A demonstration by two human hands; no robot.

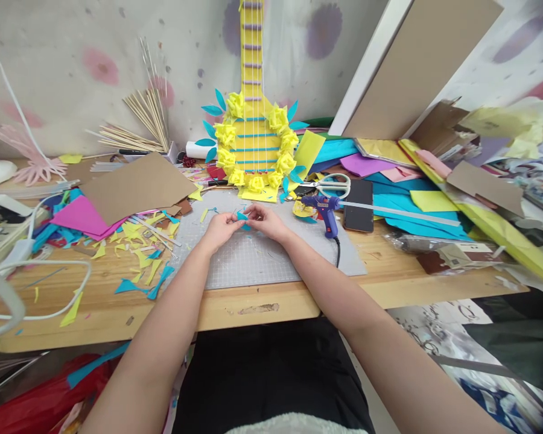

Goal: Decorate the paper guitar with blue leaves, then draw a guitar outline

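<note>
Between my two hands, over the grey cutting mat (253,268), is a small blue paper leaf (243,216). My left hand (221,231) pinches it from the left with thumb and fingers. From the other side my right hand (266,221) grips it as well, its fingers closed. Just beyond stands a yellow paper guitar (256,141), upright against the wall, with yellow paper roses and blue leaves round its body. A purple glue gun (327,216) lies to the right of my right hand, a clear glue stick projecting from its back.
White-handled scissors (337,185) and a dark phone (358,207) lie near the glue gun. Paper scraps (145,259) and brown cardboard (136,184) cover the left side. Wooden sticks (147,120) stand behind. Blue paper sheets (411,208) are piled at right. A white cable (84,283) loops at left.
</note>
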